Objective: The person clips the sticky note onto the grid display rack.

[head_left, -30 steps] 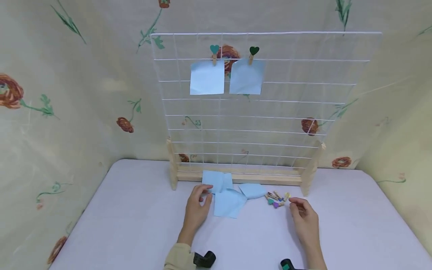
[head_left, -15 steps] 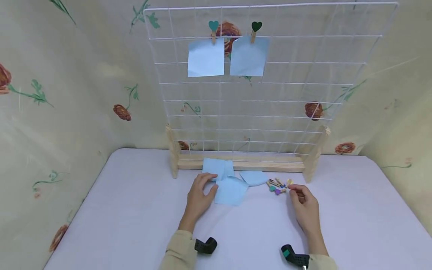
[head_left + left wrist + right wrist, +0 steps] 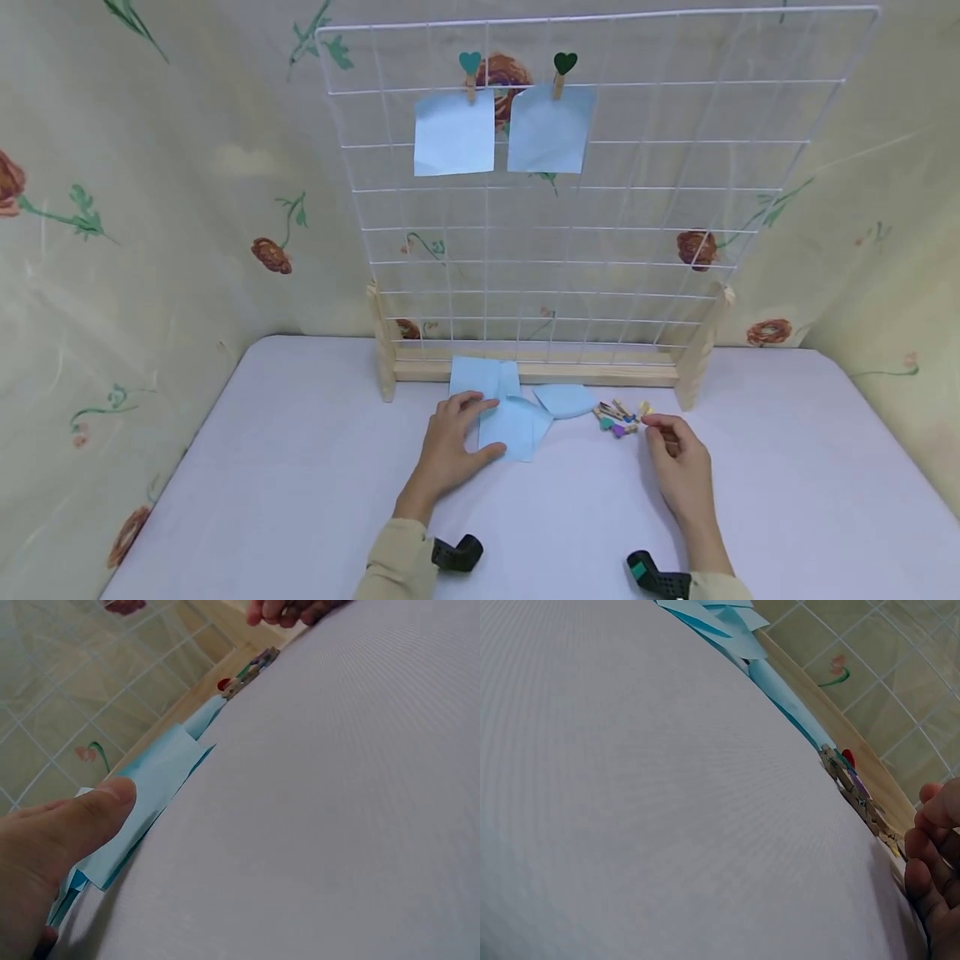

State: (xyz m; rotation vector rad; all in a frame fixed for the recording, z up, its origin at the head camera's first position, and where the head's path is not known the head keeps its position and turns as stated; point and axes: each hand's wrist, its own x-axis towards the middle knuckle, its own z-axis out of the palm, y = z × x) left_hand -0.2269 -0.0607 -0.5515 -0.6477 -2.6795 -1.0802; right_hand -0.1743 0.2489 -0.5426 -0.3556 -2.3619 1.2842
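Observation:
Several light blue paper sheets (image 3: 562, 400) lie overlapping before the rack. My left hand (image 3: 453, 450) is over the left ones, thumb and fingers spread, fingertips at the front sheet (image 3: 504, 432). In the left wrist view the thumb (image 3: 105, 810) overlaps that paper. A small pile of mini wooden clothespins (image 3: 617, 419) with coloured decorations lies right of the paper. My right hand (image 3: 681, 467) is just beside it, fingers loosely bent, fingertips close to a yellow decoration (image 3: 645, 408). Nothing shows between its fingers in the right wrist view.
A white wire grid (image 3: 622, 192) stands upright in a wooden base (image 3: 600, 373) at the back. Two blue sheets (image 3: 453, 137) hang from its upper part by clothespins with a teal heart (image 3: 470, 62) and a dark green heart (image 3: 565, 62). White cloth covers the table (image 3: 300, 467).
My left hand has moved right over the paper, and the front sheet has shifted, baring another beneath its right side. The right hand stays by the clothespins. The head view has tilted down.

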